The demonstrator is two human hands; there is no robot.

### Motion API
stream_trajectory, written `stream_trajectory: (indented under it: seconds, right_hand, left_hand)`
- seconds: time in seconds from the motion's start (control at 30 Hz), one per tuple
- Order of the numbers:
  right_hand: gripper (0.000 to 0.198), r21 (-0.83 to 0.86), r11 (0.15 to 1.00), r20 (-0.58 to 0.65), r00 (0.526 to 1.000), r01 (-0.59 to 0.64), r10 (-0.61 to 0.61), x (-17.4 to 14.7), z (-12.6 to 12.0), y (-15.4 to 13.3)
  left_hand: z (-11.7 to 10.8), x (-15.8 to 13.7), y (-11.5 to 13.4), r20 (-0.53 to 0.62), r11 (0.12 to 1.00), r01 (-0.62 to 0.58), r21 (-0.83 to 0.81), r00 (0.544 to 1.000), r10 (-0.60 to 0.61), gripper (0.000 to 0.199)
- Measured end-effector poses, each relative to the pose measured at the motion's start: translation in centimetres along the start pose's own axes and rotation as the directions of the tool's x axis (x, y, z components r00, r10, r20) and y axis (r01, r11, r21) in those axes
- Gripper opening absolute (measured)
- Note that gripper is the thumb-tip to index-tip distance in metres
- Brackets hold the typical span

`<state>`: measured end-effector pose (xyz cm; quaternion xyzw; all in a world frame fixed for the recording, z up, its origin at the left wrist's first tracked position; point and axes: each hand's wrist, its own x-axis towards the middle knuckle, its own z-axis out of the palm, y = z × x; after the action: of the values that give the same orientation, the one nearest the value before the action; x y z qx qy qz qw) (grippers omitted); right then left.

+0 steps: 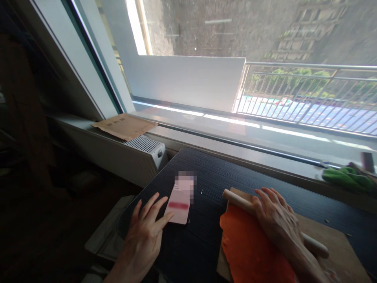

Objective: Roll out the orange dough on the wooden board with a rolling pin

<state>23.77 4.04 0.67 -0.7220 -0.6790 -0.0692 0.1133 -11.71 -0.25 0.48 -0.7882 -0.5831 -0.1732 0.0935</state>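
My left hand (149, 226) is over the left part of the dark table, fingers spread, with the thumb at the lower edge of a smartphone (179, 204). The phone lies face up with a pink lit screen, part of it blurred out. My right hand (275, 214) rests on a wooden rolling pin (238, 198), fingers laid over it and not wrapped round. Under and beside the pin is a flat orange sheet (250, 245) that looks like clay or dough. It lies on a brown board (326, 236), with my right forearm hiding part of it.
The black table (203, 165) stands against a window sill. A white radiator (147, 145) with a brown paper envelope (126, 125) on it is at the left. Green cloth-like material (347, 179) sits on the sill at the right. A metal railing (309, 94) shows outside.
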Motion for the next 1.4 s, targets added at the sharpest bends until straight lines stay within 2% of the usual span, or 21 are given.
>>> stream_trajectory:
  seconds: [0.1, 0.2, 0.27, 0.4, 0.5, 0.6, 0.73, 0.83, 0.93, 1.07, 1.23, 1.4]
  right_hand:
    - [0.048, 0.001, 1.0, 0.001, 1.0, 0.002, -0.002, 0.0, 0.0, 0.0]
    - [0.048, 0.0, 1.0, 0.012, 1.0, 0.003, -0.003, -0.1, -0.1, -0.1]
    - [0.048, -0.001, 1.0, 0.019, 1.0, 0.012, -0.012, -0.2, -0.2, -0.1]
    - [0.047, 0.008, 1.0, 0.025, 1.0, 0.012, -0.012, -0.2, -0.2, -0.2]
    - [0.047, 0.03, 0.999, 0.028, 1.0, -0.014, 0.013, -0.2, -0.3, -0.4]
    - [0.046, 0.054, 0.998, 0.026, 0.999, -0.022, 0.021, -0.6, -0.7, -0.7]
    - [0.041, 0.075, 0.997, 0.004, 1.0, 0.018, -0.018, -1.6, -1.3, -1.3]
    - [0.04, 0.085, 0.996, -0.039, 0.999, 0.034, -0.031, -2.0, -1.5, -1.7]
    - [0.04, 0.092, 0.995, -0.085, 0.996, 0.037, -0.03, -2.2, -1.6, -2.0]
    - [0.038, 0.092, 0.996, -0.104, 0.995, 0.022, -0.013, -2.4, -1.7, -2.2]
    - [0.036, 0.115, 0.993, -0.121, 0.993, 0.002, 0.012, -2.8, -2.1, -2.7]
    - [0.035, 0.159, 0.987, -0.136, 0.989, -0.039, 0.061, -2.7, -1.8, -3.2]
  left_hand:
    - [0.0, 2.1, -0.5, -0.002, 0.991, 0.121, 0.066, 0.993, -0.121, 0.05]
    - [-0.3, 3.8, -0.9, -0.104, 0.962, 0.268, 0.062, 0.96, -0.26, 0.046]
    - [-0.5, 3.9, -0.6, -0.155, 0.956, 0.291, 0.018, 0.946, -0.285, 0.044]
    - [-0.3, 2.9, 2.3, -0.163, 0.972, 0.208, -0.11, 0.961, -0.225, 0.04]
    - [0.2, 3.0, 6.5, -0.156, 0.959, 0.093, -0.266, 0.978, -0.138, 0.04]
    - [1.2, 4.2, 10.9, -0.16, 0.897, -0.029, -0.44, 0.986, -0.047, 0.039]
    - [3.3, 5.8, 14.3, -0.27, 0.807, -0.056, -0.588, 0.954, -0.13, 0.04]
    - [4.9, 6.0, 14.6, -0.337, 0.782, -0.054, -0.621, 0.919, -0.205, 0.037]
    - [5.7, 6.0, 14.1, -0.359, 0.779, -0.043, -0.626, 0.902, -0.238, 0.034]
    - [5.9, 6.2, 13.8, -0.349, 0.799, -0.021, -0.601, 0.906, -0.239, 0.033]
    - [5.8, 6.5, 14.0, -0.352, 0.807, -0.053, -0.588, 0.915, -0.196, 0.032]
    - [7.0, 7.0, 13.1, -0.378, 0.81, -0.084, -0.58, 0.909, -0.176, 0.033]
